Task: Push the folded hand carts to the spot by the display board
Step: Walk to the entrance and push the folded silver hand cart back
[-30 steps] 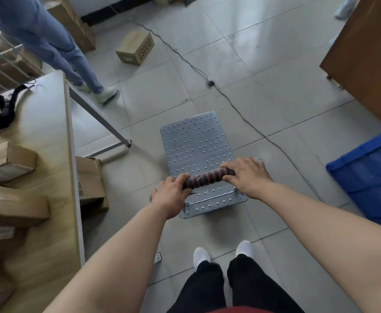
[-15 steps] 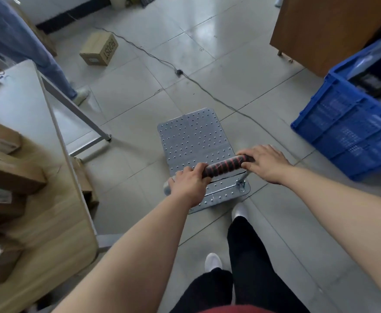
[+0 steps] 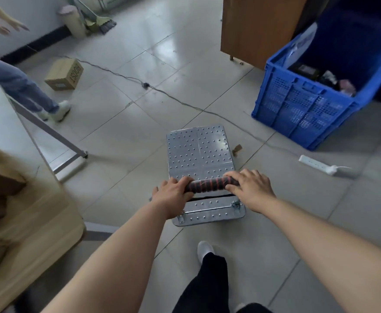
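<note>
Both hands, left (image 3: 173, 195) and right (image 3: 250, 190), stay closed around the handle (image 3: 210, 185), and the hand cart (image 3: 199, 161) has turned toward the cable (image 3: 185, 103), probably mid-route.

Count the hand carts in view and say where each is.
1. The hand cart stands on the floor tiles ahead of the person, left hand and right hand on its handle. Others may be out of frame.

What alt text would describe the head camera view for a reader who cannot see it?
Seen from above, a person's left hand and right hand grip the black-and-red handle of a metal hand cart on a tiled floor. A thin cable crosses the floor ahead, with a blue crate to the right.
</note>
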Tool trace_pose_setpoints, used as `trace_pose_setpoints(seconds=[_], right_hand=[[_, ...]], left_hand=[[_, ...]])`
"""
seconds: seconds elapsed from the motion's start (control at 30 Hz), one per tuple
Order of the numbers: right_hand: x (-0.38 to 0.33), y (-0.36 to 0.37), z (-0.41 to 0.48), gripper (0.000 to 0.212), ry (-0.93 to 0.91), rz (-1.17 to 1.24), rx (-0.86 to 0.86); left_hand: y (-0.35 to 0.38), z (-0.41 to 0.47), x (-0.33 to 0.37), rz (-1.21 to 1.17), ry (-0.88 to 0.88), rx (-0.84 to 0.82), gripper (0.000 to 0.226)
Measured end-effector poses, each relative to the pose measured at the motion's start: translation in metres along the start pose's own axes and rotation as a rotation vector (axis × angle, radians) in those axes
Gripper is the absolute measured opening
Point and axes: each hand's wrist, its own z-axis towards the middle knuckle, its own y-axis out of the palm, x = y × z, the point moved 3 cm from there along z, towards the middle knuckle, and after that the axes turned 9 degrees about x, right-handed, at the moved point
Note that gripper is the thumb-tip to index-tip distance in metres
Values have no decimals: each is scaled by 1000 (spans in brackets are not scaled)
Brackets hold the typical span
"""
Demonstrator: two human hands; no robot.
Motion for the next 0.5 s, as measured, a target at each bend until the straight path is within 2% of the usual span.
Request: trace_pose_setpoints(seconds=[0.5], right_hand=[[67, 4, -193, 35, 153, 33, 26]], left_hand=[[75, -139, 85, 50, 140, -80, 36]])
